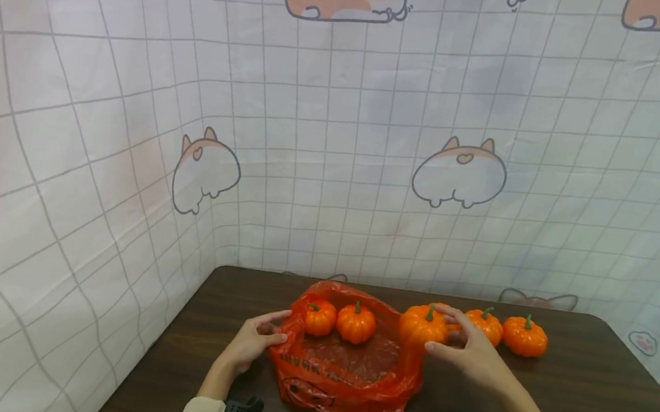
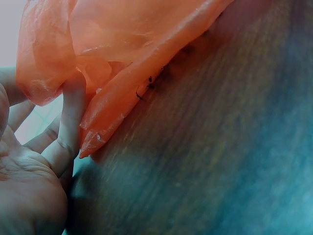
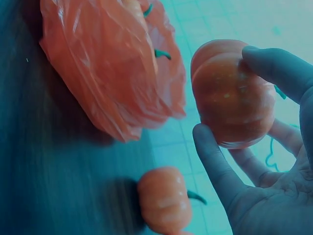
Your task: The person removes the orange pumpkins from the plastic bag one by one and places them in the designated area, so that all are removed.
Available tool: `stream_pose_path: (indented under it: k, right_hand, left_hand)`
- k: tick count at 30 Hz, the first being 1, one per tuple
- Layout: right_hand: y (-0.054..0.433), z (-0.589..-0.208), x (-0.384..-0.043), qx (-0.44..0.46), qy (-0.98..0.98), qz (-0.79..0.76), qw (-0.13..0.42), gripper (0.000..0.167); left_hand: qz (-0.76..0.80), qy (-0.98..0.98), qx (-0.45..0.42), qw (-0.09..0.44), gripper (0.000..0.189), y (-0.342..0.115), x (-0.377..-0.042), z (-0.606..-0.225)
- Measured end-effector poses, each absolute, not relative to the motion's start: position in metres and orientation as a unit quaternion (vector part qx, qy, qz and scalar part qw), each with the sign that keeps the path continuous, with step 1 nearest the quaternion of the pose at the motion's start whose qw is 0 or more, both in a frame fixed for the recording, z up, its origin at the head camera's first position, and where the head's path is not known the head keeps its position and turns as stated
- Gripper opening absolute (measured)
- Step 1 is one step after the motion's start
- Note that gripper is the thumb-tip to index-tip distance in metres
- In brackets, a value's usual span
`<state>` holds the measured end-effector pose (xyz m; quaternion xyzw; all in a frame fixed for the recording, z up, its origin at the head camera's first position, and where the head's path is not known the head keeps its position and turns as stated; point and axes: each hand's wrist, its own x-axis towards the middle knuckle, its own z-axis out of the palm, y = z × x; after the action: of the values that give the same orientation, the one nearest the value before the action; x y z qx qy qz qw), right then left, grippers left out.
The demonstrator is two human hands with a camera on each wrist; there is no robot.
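Note:
A red plastic bag [image 1: 340,395] lies open-mouthed on the table, with two small orange pumpkins, one at its left [image 1: 321,319] and one beside it [image 1: 356,324], inside toward the back. My left hand [image 1: 252,342] holds the left edge of the bag between thumb and fingers; in the left wrist view the thin plastic [image 2: 117,112] hangs over a finger. My right hand [image 1: 468,355] grips a third pumpkin [image 1: 421,326] with its green stem up, at the bag's right rim. The right wrist view has this pumpkin [image 3: 232,95] between thumb and fingertips, raised off the table.
Right of the bag, two more pumpkins, a nearer one [image 1: 485,328] partly behind my right hand and another [image 1: 525,336], stand on the dark wooden table [image 1: 577,386]. A patterned white curtain [image 1: 332,186] hangs behind the table and along its left side.

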<state>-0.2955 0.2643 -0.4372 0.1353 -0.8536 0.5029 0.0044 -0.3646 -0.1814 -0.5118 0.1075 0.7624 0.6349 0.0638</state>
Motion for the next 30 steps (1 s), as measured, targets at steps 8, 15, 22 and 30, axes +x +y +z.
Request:
stream_pose_path:
  k: [8,15,22,30]
  right_hand:
    - [0.284,-0.439,-0.303,0.127,-0.861,0.492,0.023,0.075]
    - [0.297,-0.444,-0.306,0.129,-0.865,0.483,0.051,0.072]
    - [0.309,-0.449,-0.308,0.106,-0.876,0.469,0.034,0.076]
    - [0.318,-0.456,-0.309,0.107,-0.878,0.466,0.026,0.075]
  left_hand:
    - [0.631,0.766,0.105,0.059,0.052,-0.183,-0.365,-0.512]
    - [0.628,0.768,0.109,0.060,0.052,-0.184,-0.364,-0.511]
    - [0.628,0.769,0.105,0.062,0.052,-0.182,-0.364,-0.511]
    - [0.629,0.768,0.103,0.066,0.052,-0.182,-0.364,-0.512]
